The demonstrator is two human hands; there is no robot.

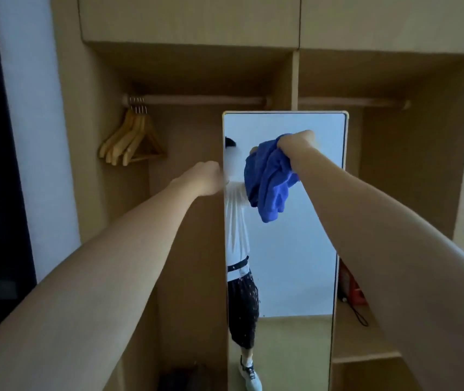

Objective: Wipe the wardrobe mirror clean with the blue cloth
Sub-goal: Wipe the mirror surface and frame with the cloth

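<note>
Bunched in the right hand (295, 143), the blue cloth (271, 180) hangs against the upper glass of the mirror (295, 263). Fingers of the left hand (206, 176) curl at the mirror's left edge, their tips hidden behind it. Wooden hangers (132, 139) hang at left.

We are in a home bedroom or dressing area: an open wooden wardrobe (388, 80) with a hanging rail (197, 99), a cluster of wooden hangers (132, 139), and a tall framed mirror (295, 249) standing in it.
</note>
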